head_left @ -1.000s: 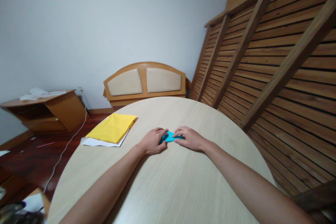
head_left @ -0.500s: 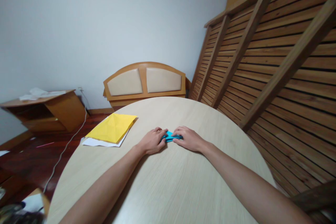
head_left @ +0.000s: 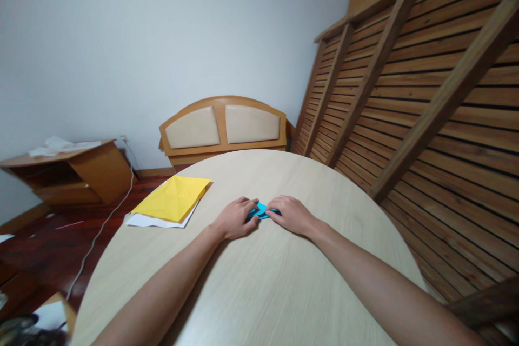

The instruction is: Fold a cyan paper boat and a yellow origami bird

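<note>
Blue folded paper (head_left: 261,211) lies flat at frame centre on the round table (head_left: 259,281), small, mostly covered, only a bright strip visible between the hands; fold shape cannot be told. Left hand (head_left: 235,218) and right hand (head_left: 292,214) press on it from either side, fingers curled down onto the paper, fingertips nearly meeting. Bare tabletop all around; yellow sheet (head_left: 173,198) on white sheet (head_left: 156,220) lies left of centre at the table edge, well apart.
</note>
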A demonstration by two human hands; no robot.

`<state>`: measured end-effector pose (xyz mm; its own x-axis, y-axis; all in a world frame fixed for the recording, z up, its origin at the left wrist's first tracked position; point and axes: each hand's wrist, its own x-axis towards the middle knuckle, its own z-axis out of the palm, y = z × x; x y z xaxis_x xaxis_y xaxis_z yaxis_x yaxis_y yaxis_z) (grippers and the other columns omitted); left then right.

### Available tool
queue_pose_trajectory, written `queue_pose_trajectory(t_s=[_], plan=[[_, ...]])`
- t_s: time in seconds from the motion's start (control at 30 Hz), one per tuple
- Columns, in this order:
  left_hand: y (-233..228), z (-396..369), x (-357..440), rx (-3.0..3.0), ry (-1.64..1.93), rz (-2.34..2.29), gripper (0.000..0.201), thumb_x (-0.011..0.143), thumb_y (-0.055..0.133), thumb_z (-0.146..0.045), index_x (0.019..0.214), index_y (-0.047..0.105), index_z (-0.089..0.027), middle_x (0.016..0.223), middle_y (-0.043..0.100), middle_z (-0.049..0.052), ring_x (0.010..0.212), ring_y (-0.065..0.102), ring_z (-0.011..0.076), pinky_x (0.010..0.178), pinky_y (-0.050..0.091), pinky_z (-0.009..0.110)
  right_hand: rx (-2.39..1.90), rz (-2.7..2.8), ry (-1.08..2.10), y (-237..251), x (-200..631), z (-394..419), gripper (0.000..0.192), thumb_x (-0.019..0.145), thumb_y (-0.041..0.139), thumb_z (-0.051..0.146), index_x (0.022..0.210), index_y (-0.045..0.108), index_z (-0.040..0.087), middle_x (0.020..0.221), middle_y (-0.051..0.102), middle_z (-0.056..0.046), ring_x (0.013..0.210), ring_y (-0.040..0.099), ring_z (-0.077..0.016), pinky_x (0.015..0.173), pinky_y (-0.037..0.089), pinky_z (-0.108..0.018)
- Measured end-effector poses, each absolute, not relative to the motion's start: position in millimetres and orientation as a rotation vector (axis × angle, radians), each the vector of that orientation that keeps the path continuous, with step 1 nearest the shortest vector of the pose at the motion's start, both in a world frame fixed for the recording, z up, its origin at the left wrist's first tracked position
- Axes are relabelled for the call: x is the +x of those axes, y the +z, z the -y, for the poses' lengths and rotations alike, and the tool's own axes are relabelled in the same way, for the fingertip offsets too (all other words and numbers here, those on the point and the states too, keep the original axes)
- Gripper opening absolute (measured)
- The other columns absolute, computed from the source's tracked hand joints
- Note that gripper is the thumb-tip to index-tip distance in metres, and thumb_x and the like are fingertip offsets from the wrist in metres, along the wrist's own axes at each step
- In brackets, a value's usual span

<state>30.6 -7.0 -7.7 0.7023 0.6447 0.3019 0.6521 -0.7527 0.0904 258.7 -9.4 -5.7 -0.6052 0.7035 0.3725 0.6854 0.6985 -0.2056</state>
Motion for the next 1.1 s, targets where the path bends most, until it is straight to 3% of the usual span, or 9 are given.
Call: queue_pose_trajectory(t_s=[0.17,0.37,0.63,0.87,1.1], plan=[[-5.0,8.5,32.6,-2.838,-0.511,1.111,0.02,0.089,0.052,-0.027,0.106,0.06,-0.02,0.126,0.066,0.008,0.105,0.062,0.0246,0.094,0.051,0.038,-1.097,2.501,0.028,-4.7,258.5,9.6,0.018,0.095,0.056,0.028,0.091,0.073,0.02,0.095,0.074,-0.005,0.091,0.064,-0.021,0.079,0.042,-0.03],[-6.5,6.4,32.7,-2.818,-0.537,1.086,0.03,0.082,0.057,-0.019,0.111,0.063,-0.022,0.12,0.07,0.004,0.102,0.065,0.0234,0.092,0.053,0.036,-1.09,2.485,0.065,-4.2,259.3,10.7,0.014,0.09,0.059,0.019,0.097,0.071,0.022,0.096,0.073,-0.003,0.09,0.065,-0.0198,0.079,0.043,-0.029],[-11.3,0.4,29.5,-2.684,-0.669,1.012,0.033,0.094,0.049,-0.018,0.123,0.065,-0.026,0.121,0.07,0.004,0.103,0.067,0.0225,0.087,0.056,0.037,-1.11,2.344,0.135,-0.4,254.3,15.5,0.016,0.09,0.061,0.029,0.103,0.065,0.02,0.101,0.069,-0.005,0.091,0.064,-0.0194,0.08,0.044,-0.029],[-7.4,0.1,28.6,-2.556,-0.844,0.983,0.032,0.098,0.047,-0.019,0.125,0.063,-0.021,0.118,0.071,0.008,0.104,0.068,0.024,0.088,0.057,0.039,-1.118,2.237,0.179,3.0,253.0,17.7,0.025,0.088,0.063,0.032,0.11,0.06,0.021,0.104,0.068,-0.005,0.087,0.064,-0.0178,0.079,0.044,-0.03],[-9.8,0.9,29.0,-2.461,-0.89,1.217,0.03,0.096,0.05,-0.018,0.122,0.064,-0.022,0.093,0.074,0.008,0.084,0.07,0.0199,0.071,0.056,0.028,-1.161,2.165,0.195,3.4,253.1,17.9,0.036,0.086,0.066,0.031,0.119,0.055,0.023,0.097,0.069,-0.001,0.079,0.064,-0.0164,0.075,0.043,-0.029]])
